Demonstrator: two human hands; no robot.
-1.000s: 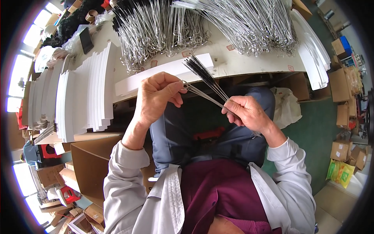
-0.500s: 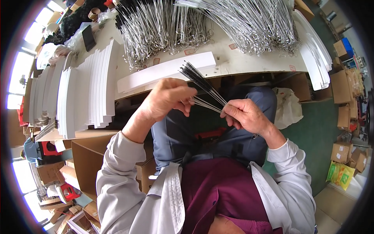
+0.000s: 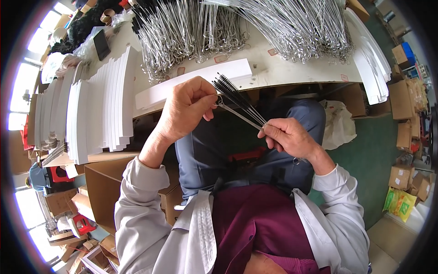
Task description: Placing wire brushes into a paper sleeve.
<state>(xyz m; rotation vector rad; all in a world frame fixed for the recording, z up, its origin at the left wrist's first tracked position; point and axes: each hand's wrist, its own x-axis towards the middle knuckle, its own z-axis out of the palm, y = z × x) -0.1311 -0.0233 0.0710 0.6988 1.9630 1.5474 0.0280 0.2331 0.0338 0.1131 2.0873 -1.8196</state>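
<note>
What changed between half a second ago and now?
The left hand moved back left and slightly up, away from the right hand; its fingertips are at the wire loops, though whether they pinch one is unclear. Unchanged: the right hand's grip on the black-bristled brushes, the wire piles and the white strip.

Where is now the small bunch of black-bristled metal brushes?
In the head view, the black-bristled metal brushes are just right of centre, held by the right hand.

Two hands (image 3: 188, 112), several black-bristled brushes (image 3: 233, 94) too overlapped to count, one flat dark device (image 3: 101, 44), one yellow-green packet (image 3: 400, 204)
</note>
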